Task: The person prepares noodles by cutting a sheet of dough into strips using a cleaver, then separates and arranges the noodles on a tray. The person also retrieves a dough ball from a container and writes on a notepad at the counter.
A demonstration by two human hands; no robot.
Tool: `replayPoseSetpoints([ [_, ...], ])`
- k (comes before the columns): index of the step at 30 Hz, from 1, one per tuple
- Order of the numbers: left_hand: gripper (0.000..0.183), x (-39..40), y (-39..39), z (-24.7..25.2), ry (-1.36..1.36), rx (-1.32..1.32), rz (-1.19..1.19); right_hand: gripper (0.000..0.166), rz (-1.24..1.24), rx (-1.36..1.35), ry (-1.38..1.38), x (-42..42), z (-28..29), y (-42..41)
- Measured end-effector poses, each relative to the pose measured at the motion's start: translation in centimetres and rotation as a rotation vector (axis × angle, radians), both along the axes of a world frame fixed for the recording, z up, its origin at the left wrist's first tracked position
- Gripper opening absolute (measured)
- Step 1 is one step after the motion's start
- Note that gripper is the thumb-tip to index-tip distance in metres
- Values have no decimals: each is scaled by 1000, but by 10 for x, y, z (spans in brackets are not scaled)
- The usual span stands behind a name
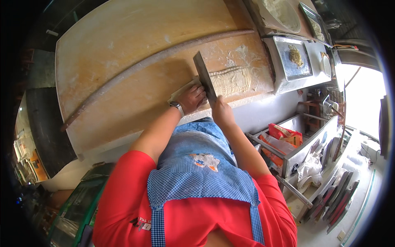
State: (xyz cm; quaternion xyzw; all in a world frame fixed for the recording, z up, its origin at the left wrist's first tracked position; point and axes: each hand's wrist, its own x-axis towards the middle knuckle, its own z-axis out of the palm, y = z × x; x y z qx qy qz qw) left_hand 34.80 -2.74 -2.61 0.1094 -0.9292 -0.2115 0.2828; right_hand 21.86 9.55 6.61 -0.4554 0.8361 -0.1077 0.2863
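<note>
My right hand [222, 111] grips the handle of a broad steel cleaver [204, 74], its blade standing on edge across the dough. To the left of the blade, my left hand [193, 99] holds down a folded sheet of dough [184, 89], fingertips close to the steel. Its wrist wears a watch. Right of the blade lies a row of cut noodles [231, 81], packed side by side in thin strips. The blade and my fingers hide the place where the uncut dough meets the strips.
A long wooden rolling pin [154, 66] lies across the floured wooden board [123, 108] beyond the dough. At the right stands a metal tray [293, 58] with a small heap of noodles. A large flour tub [282, 15] sits behind it. An open drawer [296, 148] holds packages.
</note>
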Motion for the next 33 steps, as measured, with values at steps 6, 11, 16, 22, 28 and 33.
replayPoseSetpoints([
  [6,25,-1,-3,3,-156,-198,-43,20,-17,108,7,17,18,44],
  [11,27,2,1,3,-13,23,2,19,-22,-45,12,7,-20,-10],
  [16,26,5,-3,8,-103,-29,-11,22,-15,30,-36,12,26,24],
  [22,27,6,-1,7,-94,-66,-22,23,-23,11,-24,19,-9,16],
  [28,22,9,-4,3,-12,-88,-1,23,-49,-18,-39,5,-10,-2],
  [33,27,6,-5,1,-194,-123,-14,23,-5,121,-55,20,16,33],
])
